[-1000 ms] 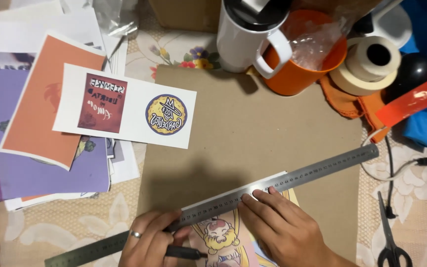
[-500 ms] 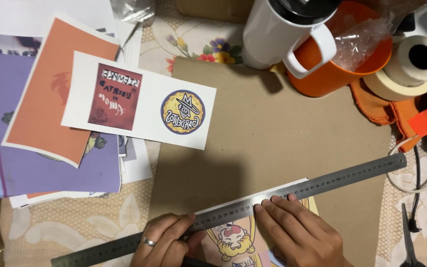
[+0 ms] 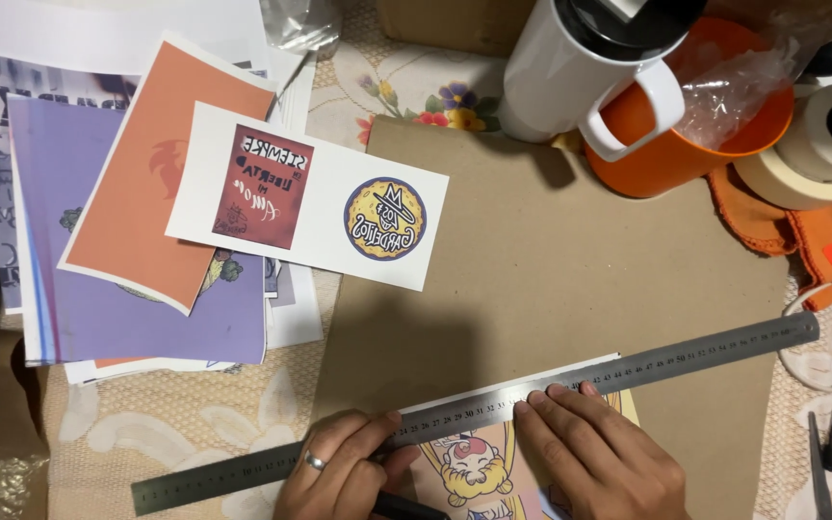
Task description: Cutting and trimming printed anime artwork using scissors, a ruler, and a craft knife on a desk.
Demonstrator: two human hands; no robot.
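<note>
This looks like a home craft table: a floral tablecloth covers it, with a brown cardboard sheet laid over it as a work surface. A stack of printed sheets fills the left edge, and a long steel ruler lies near the front edge. A roll of masking tape, a white mug and an orange bowl crowd the far right corner.
</note>
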